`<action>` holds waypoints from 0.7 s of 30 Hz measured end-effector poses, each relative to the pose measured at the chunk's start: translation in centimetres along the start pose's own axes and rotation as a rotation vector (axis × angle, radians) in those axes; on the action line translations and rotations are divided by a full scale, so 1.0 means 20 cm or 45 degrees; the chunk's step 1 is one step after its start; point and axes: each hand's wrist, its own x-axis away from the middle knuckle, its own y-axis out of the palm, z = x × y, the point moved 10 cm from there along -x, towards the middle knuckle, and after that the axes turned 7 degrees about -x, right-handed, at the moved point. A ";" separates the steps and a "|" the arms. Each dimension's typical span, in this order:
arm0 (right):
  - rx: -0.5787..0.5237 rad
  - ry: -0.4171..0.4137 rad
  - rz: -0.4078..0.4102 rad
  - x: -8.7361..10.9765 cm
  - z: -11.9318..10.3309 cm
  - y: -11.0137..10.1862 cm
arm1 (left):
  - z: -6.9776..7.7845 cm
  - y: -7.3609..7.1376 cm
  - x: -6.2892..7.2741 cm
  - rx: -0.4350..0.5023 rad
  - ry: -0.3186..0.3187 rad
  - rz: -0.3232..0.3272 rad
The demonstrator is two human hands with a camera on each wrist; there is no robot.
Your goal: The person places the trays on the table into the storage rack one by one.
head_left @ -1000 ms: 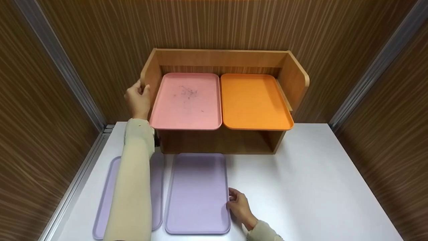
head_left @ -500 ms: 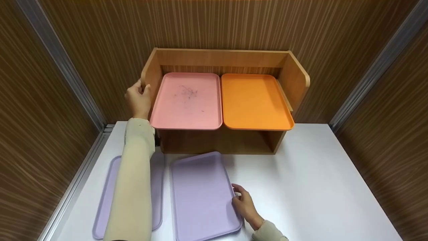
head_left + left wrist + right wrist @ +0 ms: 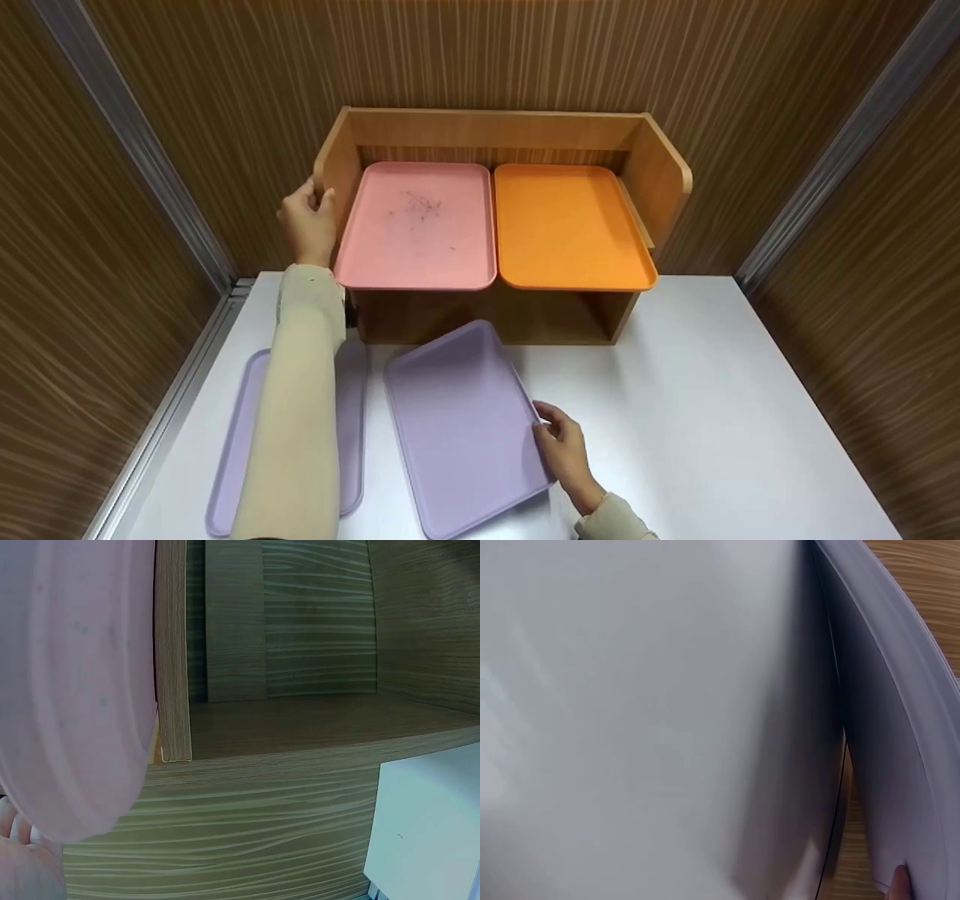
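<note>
In the head view my right hand pinches the right edge of a purple tray, which is turned at an angle with its right side raised off the white table. The right wrist view shows the tray's underside and one fingertip at its rim. My left hand grips the left side panel of a wooden shelf. On the shelf's top lie a pink tray with dark marks and an orange tray, side by side.
A second purple tray lies at the left of the white table, partly hidden under my left sleeve. The shelf's lower compartment faces the front. Wood-grain walls stand behind and at both sides.
My right hand has moved right and slightly forward, lifting the right side of the purple tray and turning it from straight to slanted. The left hand has stayed on the shelf panel.
</note>
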 end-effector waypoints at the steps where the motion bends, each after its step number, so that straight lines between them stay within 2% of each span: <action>1: -0.020 0.004 0.004 0.00 -0.02 -0.01 | 0.00 0.00 0.00 -0.001 0.001 -0.001; 7: -0.014 -0.036 0.029 0.04 -0.18 -0.04 | 0.01 0.00 0.00 0.003 -0.003 0.003; 11: 0.034 -0.041 0.095 0.04 -0.23 -0.07 | 0.00 0.00 0.00 -0.019 -0.013 0.003; 15: -0.012 -0.003 0.139 0.04 -0.22 -0.12 | 0.00 -0.01 0.00 -0.024 -0.020 0.007; 21: -0.111 0.089 0.186 0.00 -0.12 -0.19 | 0.00 0.00 0.00 -0.037 -0.041 -0.020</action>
